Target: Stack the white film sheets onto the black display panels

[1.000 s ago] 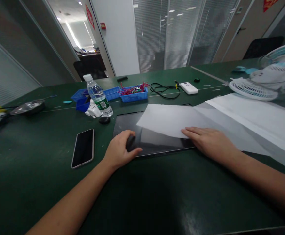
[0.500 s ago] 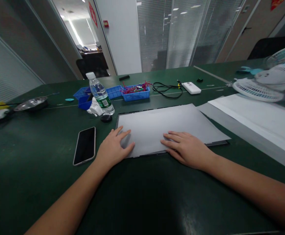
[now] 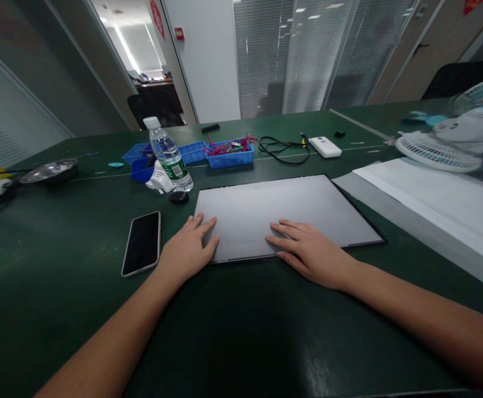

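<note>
A pale grey-white sheet (image 3: 266, 204) lies flat inside a thin black-edged panel (image 3: 365, 243) on the dark green table. My left hand (image 3: 189, 246) rests on the sheet's near left corner, fingers spread. Near the middle of its front edge, my right hand (image 3: 310, 251) lies palm down with the fingers stretched out over the sheet. Neither hand grips anything. Left of my left hand is a smartphone (image 3: 141, 243) with a dark screen.
Beyond the panel's left corner stand a water bottle (image 3: 170, 157) and a black mouse-like object (image 3: 178, 197). Behind are a blue tray (image 3: 229, 159) of wires, a black cable (image 3: 282, 152) and a white power bank (image 3: 325, 147). White sheets (image 3: 436, 204) and a fan (image 3: 440, 149) lie right.
The sheet has shifted left and now sits within the panel's black border, where it overhung the right side before. Both hands have moved slightly left with it.
</note>
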Motion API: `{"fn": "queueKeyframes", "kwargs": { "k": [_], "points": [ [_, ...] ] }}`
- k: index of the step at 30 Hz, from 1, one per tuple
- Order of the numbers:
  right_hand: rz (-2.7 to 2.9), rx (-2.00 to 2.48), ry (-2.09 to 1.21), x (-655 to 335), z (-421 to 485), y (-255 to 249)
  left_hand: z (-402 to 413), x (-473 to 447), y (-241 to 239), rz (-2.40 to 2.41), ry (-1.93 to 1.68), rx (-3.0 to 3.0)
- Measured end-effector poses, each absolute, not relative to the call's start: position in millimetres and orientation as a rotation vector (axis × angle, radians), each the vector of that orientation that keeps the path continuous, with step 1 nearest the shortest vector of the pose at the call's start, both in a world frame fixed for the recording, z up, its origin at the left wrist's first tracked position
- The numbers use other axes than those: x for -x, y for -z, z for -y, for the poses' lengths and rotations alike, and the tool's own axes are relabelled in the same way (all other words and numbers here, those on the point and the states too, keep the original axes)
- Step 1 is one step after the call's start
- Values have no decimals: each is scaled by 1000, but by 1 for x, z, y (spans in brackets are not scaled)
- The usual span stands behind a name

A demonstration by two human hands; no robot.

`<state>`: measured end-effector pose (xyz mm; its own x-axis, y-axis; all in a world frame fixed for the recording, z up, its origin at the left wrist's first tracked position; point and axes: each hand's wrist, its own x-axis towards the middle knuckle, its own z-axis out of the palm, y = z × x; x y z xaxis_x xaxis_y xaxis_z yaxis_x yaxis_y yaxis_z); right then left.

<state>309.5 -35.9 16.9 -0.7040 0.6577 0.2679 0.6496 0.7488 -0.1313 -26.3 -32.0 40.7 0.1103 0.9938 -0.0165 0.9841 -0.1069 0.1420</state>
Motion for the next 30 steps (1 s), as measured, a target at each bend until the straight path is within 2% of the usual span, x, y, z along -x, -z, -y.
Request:
{"fn": "queueKeyframes", "kwargs": {
  "k": [16,24,27,30],
  "points": [
    [2616,1046,-163,-312,39,-13,32,24,-41,-2066,-14,-2239],
    [2589,1003,-119,-337,36,-17,32,25,-40,-2065,-39,-2227],
    [2477,1220,41,-388,19,-22,32,24,-40,-2066,-43,-2225],
    [2264,1787,264,-463,-5,-24,32,23,-40,-2072,-31,-2223]
  ]
}}
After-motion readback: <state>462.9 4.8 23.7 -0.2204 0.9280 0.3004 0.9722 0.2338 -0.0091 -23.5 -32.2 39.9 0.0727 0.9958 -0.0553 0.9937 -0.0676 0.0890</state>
